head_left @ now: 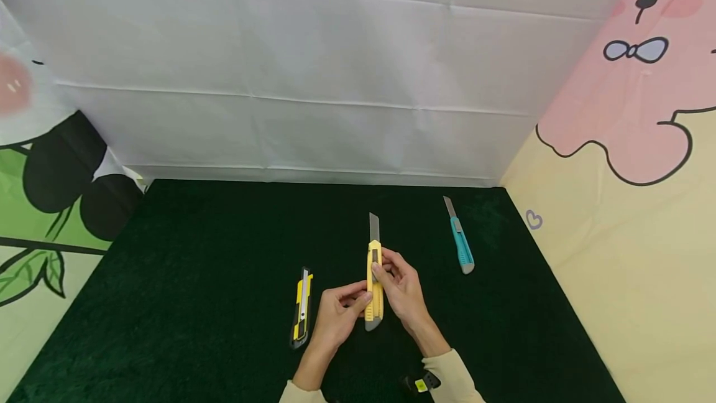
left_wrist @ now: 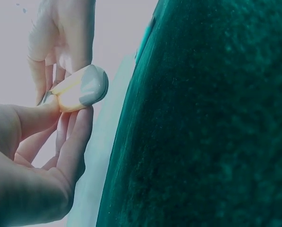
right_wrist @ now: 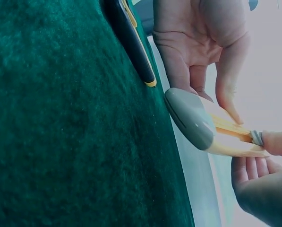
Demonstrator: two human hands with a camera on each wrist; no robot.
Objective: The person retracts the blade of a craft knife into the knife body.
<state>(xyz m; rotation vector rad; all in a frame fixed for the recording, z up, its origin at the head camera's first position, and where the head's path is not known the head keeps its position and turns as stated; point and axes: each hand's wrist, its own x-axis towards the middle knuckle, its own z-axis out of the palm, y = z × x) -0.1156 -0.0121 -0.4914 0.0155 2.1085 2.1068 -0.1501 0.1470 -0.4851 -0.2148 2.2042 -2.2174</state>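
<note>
Both hands hold a yellow utility knife (head_left: 374, 285) with a grey end cap, its blade (head_left: 374, 227) extended and pointing away. Near the grey end, the left hand (head_left: 337, 316) pinches the handle between thumb and fingers. Higher up, the right hand (head_left: 404, 294) grips the handle with its thumb on the grey slider. In the left wrist view the grey end cap (left_wrist: 94, 85) faces the camera, and the blade is hidden. From the right wrist view, the right thumb (right_wrist: 277, 143) touches the slider (right_wrist: 257, 137) in the handle's slot.
Left of the hands, a black and yellow utility knife (head_left: 302, 308) lies on the dark green cloth (head_left: 196, 297). A teal utility knife (head_left: 462, 244) with its blade out lies to the right. A white sheet (head_left: 330, 73) rises behind, and printed cloth (head_left: 621, 235) hangs at the right.
</note>
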